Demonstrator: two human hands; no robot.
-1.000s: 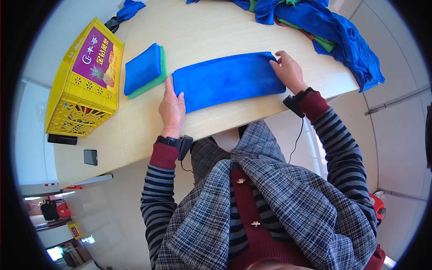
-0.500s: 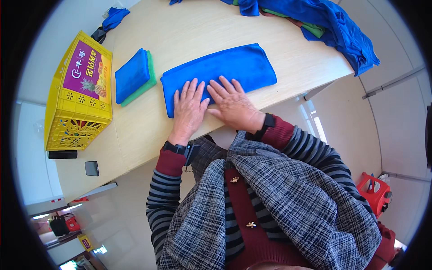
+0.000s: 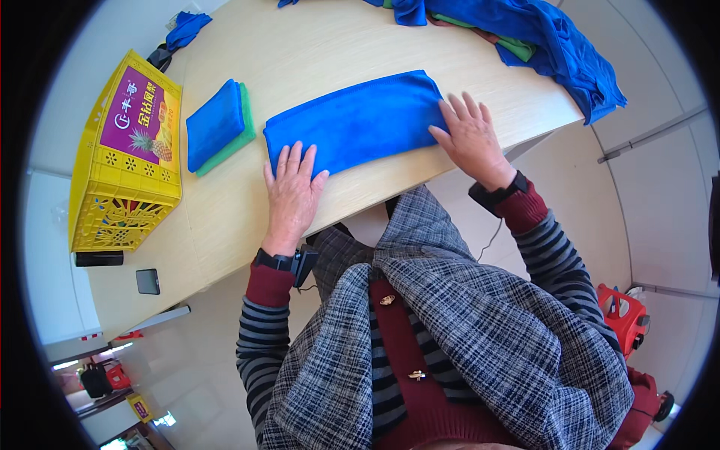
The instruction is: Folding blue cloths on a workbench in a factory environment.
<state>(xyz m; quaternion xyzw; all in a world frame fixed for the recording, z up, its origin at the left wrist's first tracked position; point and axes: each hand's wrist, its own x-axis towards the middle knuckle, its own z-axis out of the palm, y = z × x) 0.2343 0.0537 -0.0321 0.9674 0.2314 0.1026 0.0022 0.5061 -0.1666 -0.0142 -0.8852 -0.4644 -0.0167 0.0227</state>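
Observation:
In front of me a blue towel (image 3: pixel 356 120) lies folded into a long flat strip on the pale wooden table (image 3: pixel 315 52). My left hand (image 3: pixel 292 191) rests with its fingers spread on the towel's near left corner. At the towel's right end is my right hand (image 3: pixel 474 139), fingers apart, its thumb and index finger at the towel's edge. Neither hand grips anything. To the left lies a small stack, a folded blue towel (image 3: pixel 215 126) on top of a folded green towel (image 3: pixel 229 152).
A yellow plastic crate (image 3: pixel 127 217) with a pineapple picture stands at the left, a dark phone (image 3: pixel 148 281) near it. Loose blue towels (image 3: pixel 555 52) heap at the far right, hanging over the table's edge. A crumpled blue cloth (image 3: pixel 187 30) lies at the far left. A red stool (image 3: pixel 622 319) stands at right.
My hands have moved apart from the towel's middle, the left one to its near left corner, the right one out to its right end. The towel stays folded and flat.

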